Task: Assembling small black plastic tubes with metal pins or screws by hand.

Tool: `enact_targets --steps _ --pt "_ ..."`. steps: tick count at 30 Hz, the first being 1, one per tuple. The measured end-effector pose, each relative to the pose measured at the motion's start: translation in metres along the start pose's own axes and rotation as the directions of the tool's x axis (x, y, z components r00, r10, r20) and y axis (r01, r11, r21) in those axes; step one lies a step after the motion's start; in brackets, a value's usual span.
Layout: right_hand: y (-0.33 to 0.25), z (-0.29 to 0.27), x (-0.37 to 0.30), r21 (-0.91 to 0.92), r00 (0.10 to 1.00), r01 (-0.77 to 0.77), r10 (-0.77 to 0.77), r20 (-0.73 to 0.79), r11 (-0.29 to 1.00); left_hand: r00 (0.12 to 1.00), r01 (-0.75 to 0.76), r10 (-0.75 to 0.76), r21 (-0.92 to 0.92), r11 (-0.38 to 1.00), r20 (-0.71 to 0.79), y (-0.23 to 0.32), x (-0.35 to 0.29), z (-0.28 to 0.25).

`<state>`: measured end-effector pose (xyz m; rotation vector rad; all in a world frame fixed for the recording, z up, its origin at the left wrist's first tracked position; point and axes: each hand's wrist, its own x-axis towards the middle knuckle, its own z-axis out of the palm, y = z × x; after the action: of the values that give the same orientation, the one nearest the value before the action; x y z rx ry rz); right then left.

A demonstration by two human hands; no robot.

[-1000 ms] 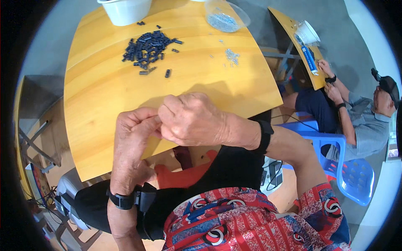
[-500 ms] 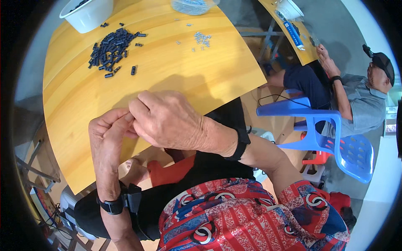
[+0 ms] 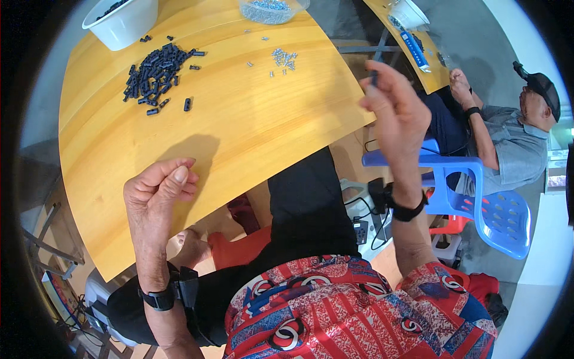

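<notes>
My right hand is raised past the table's right edge, pinching a small black plastic part between thumb and fingers. Over the table's near left side, my left hand is closed, thumb pressed against the curled fingers; whether anything is inside is hidden. Beyond it lies a heap of small black plastic parts, with a single black part apart from the rest. Farther right, several small silvery metal pieces lie loosely together.
At the wooden table's far edge stand a white tub of black parts and a clear container of metal pieces. On the right, a co-worker sits at another table, near a blue plastic chair.
My hands were together over the near table. The right has pulled away to the right and upward, with the black part in its fingers; the left has stayed almost still.
</notes>
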<state>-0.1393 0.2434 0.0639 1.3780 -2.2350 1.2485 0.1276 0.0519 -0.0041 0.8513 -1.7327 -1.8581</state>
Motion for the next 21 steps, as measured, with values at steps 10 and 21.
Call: enact_targets --steps 10,21 --pt "0.205 -0.008 -0.003 -0.479 0.978 -0.138 0.197 0.074 0.867 1.000 -0.008 0.009 0.038 0.999 -0.022 0.001 0.003 0.002" --pt "0.176 -0.024 0.018 0.064 0.866 -0.491 0.480 0.138 0.869 0.998 -0.052 0.053 -0.080 0.995 0.015 -0.004 0.003 0.007"
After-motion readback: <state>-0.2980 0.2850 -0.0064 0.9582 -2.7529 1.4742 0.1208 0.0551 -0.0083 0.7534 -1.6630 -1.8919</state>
